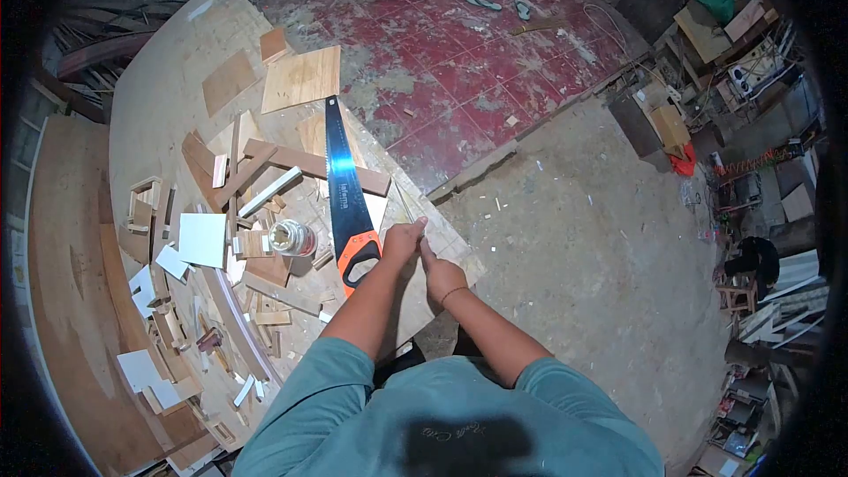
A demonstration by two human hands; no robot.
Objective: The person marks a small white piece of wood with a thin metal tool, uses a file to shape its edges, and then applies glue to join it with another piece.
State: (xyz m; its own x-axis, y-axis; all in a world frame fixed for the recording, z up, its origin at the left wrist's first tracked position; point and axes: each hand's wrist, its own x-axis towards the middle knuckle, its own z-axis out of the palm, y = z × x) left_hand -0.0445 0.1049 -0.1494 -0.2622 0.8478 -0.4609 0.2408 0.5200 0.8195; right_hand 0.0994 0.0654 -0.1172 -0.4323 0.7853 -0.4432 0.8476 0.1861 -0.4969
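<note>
My left hand [405,242] is closed at the table's near corner, its fingertips pointing to my right hand [444,277]. The right one is closed too, thumb and fingers pinched close beside the left. What they hold between them is too small to make out. A thin pale strip [404,200] lies just beyond the left fingers. Left of my hands, a handsaw [343,185] with a dark blade and an orange and black handle rests flat, blade pointing away, handle beside my left forearm.
A glass jar [292,238] stands among wood offcuts on the wooden table [163,79]. Brown wood strips [291,157], a square board [305,79] and white panels [202,239] lie around it. Slippers [521,7] are on the red tiled floor [424,79]. Cluttered shelves [751,71] line the right side.
</note>
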